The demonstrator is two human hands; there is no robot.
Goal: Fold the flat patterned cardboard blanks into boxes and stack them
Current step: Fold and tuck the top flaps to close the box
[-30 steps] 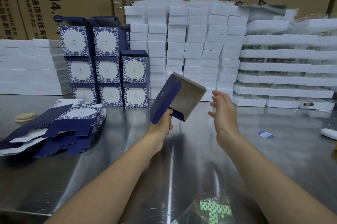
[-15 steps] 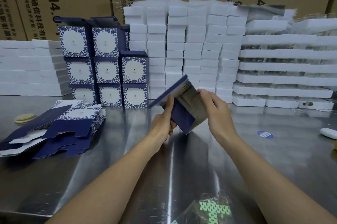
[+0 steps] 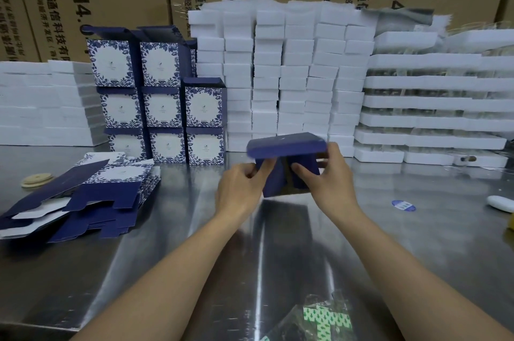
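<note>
Both hands are on one navy box, held just above the middle of the shiny steel table. Left hand pinches a matte bottom flap, right hand curls round the other side. Flat blanks sit fanned out by the left edge. Folded boxes, blue floral print on white, are stacked square toward the back edge, beside white foam blocks.

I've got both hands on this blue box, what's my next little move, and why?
Probably fold the end flaps inward and tuck them closed: the left hand and right hand each pinch a flap of the half-formed dark blue cardboard box, and its end facing you looks open.
</note>
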